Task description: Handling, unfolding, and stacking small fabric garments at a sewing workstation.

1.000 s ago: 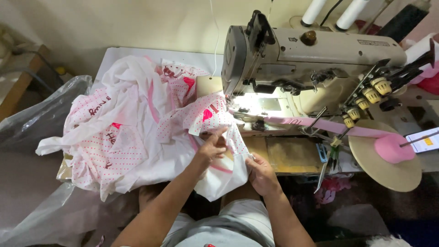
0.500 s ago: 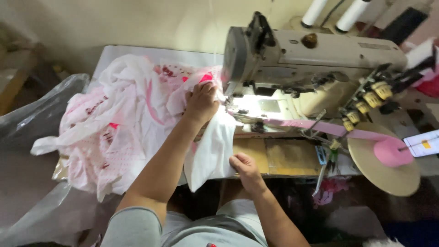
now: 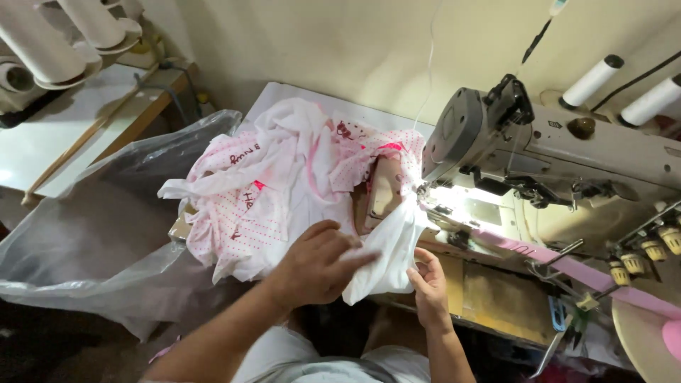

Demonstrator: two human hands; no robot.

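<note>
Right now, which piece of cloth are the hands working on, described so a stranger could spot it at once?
Start at the big beige industrial sewing machine on the right, then look to the lit spot under its head. The plain white fabric piece hangs off the table edge there, pressed by the left hand and pinched by the right hand. Unlike the heaped pink-dotted white garments beside it, it has no print.

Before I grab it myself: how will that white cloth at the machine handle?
Probably floppy: the white cloth sags in folds between the left hand and right hand. Likely light, since fingertips alone lift it. It may snag at the sewing machine.
</note>
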